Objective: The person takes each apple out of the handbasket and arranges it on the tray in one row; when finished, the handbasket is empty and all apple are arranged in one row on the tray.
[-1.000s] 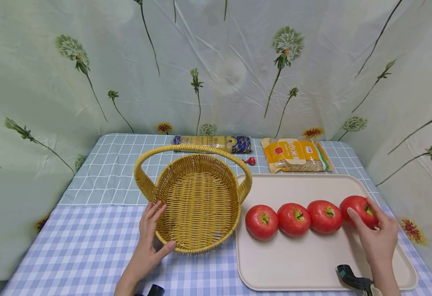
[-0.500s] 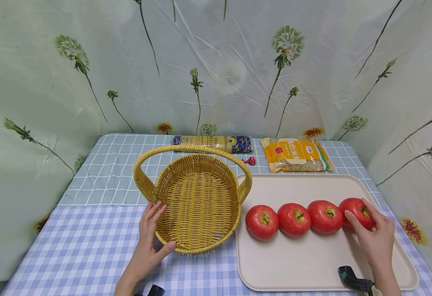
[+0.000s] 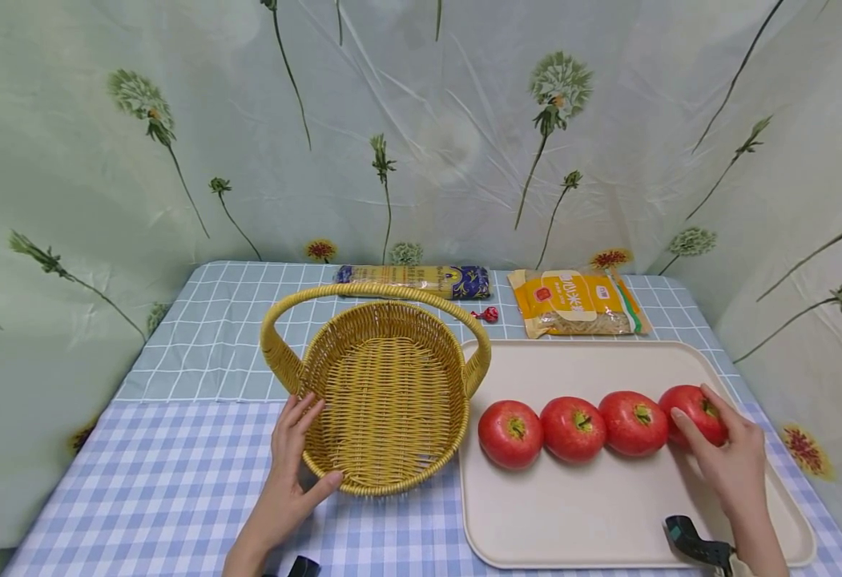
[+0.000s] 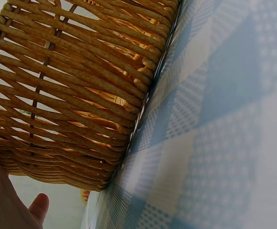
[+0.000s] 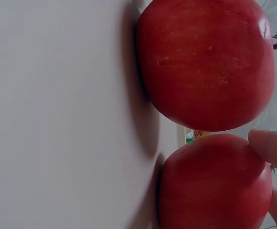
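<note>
A round yellow wicker basket with a tall arched handle stands on the checkered cloth. My left hand rests on its near-left rim, fingers and thumb spread apart. From the left wrist view, the basket's woven side is seen close up, the thumb sticking out beside it. On the beige tray, several red apples sit in a row. At the row's right end, my right hand holds an apple between thumb and fingers. That apple stands on the tray beside its neighbour.
Behind the basket lies a blue-and-yellow packet, with a small red wrapped candy to its right. An orange noodle bag lies beyond the tray. A flower-printed curtain hangs at the back and sides.
My right hand has shifted a little to the left with its apple, bringing it up against the row. The left hand and the basket have stayed put.
</note>
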Demonstrator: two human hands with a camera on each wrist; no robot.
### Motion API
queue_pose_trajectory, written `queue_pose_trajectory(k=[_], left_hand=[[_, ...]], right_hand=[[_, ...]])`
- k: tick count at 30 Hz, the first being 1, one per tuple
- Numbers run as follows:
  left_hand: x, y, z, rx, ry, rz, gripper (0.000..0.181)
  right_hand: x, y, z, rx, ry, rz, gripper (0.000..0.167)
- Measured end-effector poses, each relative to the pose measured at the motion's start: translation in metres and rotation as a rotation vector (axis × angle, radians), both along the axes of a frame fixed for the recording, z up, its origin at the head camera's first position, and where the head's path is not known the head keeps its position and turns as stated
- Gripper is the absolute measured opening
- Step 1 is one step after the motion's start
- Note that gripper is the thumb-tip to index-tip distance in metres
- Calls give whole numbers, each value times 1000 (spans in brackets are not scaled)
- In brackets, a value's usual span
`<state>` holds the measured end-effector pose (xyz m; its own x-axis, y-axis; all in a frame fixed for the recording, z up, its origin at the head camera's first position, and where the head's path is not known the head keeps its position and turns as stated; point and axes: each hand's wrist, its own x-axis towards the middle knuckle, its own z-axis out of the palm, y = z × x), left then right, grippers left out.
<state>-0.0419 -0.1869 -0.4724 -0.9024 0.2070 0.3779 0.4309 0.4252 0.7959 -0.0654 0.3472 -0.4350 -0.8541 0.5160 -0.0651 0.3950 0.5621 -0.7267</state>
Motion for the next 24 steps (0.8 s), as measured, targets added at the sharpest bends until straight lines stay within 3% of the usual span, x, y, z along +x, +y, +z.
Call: queue_pose_trajectory(k=[9, 16, 22, 23, 24], left_hand=[[-1, -1, -1, -4, -1, 1, 87], [-1, 0, -1, 0, -4, -1, 87], [0, 0, -1, -7, -3, 3, 87], [0, 0, -1, -9, -1, 3, 87], [0, 0, -1, -9, 0, 3, 87]], right_hand=[[2, 1, -4, 15, 53, 83, 70], [4, -2, 3, 36, 51, 5, 71], [-7, 37, -49, 122, 191, -83, 71], [-8, 38, -53, 146, 225, -89, 70], [-6, 31, -45, 147, 258, -89, 68]])
